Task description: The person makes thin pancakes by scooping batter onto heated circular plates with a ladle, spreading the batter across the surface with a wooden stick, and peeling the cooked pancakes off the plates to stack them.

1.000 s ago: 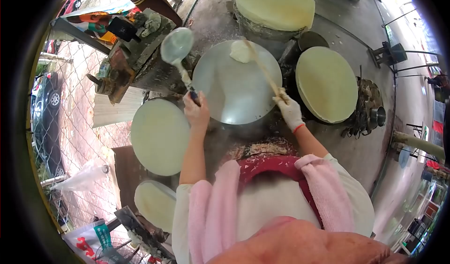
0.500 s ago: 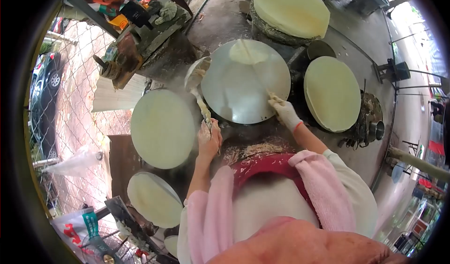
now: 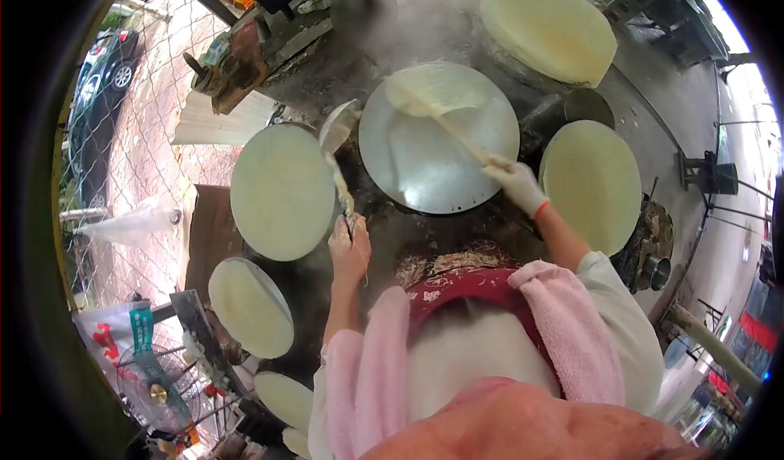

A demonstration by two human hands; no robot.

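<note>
My left hand (image 3: pixel 349 248) is closed around the batter-caked handle of a ladle (image 3: pixel 337 129), whose bowl hangs by the left rim of a round griddle (image 3: pixel 416 170). My right hand (image 3: pixel 516 184), in a pale glove, grips the wooden handle of a batter spreader (image 3: pixel 459 136). The handle slants across the griddle to the far side, where a patch of pale batter (image 3: pixel 461 93) covers part of the hot surface. The spreader's far end is hard to make out against the batter.
Round pale sheets of cooked batter lie around the griddle: one at left (image 3: pixel 282 191), one at right (image 3: pixel 592 186), one at the far right (image 3: pixel 547 27) and a smaller one (image 3: pixel 249 309) lower left. A wire fence (image 3: pixel 139 150) runs along the left; a fan (image 3: pixel 159 395) stands lower left.
The batter patch on the griddle's far side has become wider. My right hand has moved slightly right and up with the spreader. The camera view has shifted, and more steam shows at the back.
</note>
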